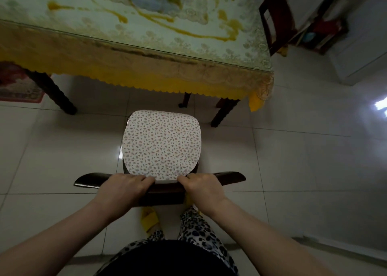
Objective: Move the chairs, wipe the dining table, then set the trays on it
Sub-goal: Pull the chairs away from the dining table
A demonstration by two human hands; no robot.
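Chair [161, 144]: dark wood, floral-print seat cushion, standing on the tiled floor [293, 171] clear of the bench, seat facing it, curved top rail nearest the camera.
Left hand [125, 186]: clamped on the top rail left of centre, fingers [144, 179] curled over the rail's far edge, pressed together, tips against the rear edge of the cushion.
Right hand [202, 186]: gripping the same rail right of centre, fingers [184, 179] curled over the wood, held close side by side.
Bench [134, 52]: dining table across the upper frame, glass top over a pale patterned cloth with a yellow scalloped hem hanging at the near edge; orange-yellow streaks smeared over the surface.
Bench legs: dark turned wood, one at left [54, 91], one at right [225, 112], well ahead of the chair's seat.
Second chair [274, 18]: dark wooden back at the bench's far right corner, blurred.
Shelf unit [322, 31]: beyond the second chair, contents too blurred to tell.
Rug [18, 85]: red patterned, on the floor under the bench's left end.
Below the arms: leopard-print trousers [199, 231], yellow slipper [149, 218] just behind the chair.
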